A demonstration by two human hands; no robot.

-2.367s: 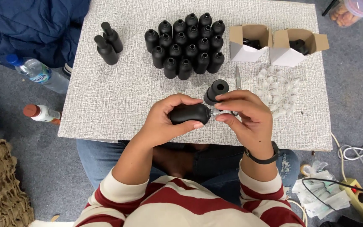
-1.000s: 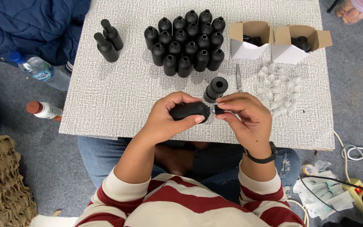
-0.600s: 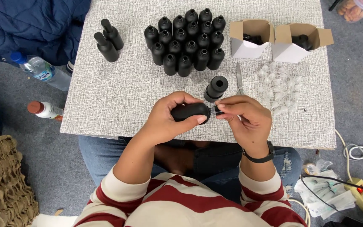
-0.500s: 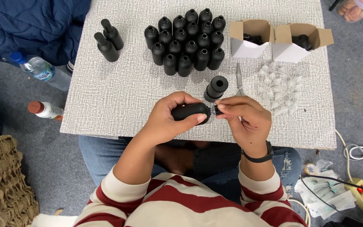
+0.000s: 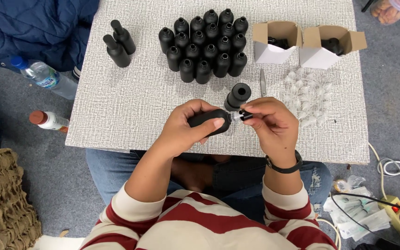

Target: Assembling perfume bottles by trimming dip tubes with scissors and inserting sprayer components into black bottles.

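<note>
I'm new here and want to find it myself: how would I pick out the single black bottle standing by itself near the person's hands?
Start at the grey textured table and find the tight cluster of black bottles at its far side. Come toward the person from there: the lone black bottle stands upright just beyond the right hand. Unlike the clustered ones, it stands alone, beside a small metal tool.

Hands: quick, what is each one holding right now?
Left hand: closed around a black bottle, held sideways.
Right hand: fingertips pinched on a small black piece at the bottle's mouth.
</note>
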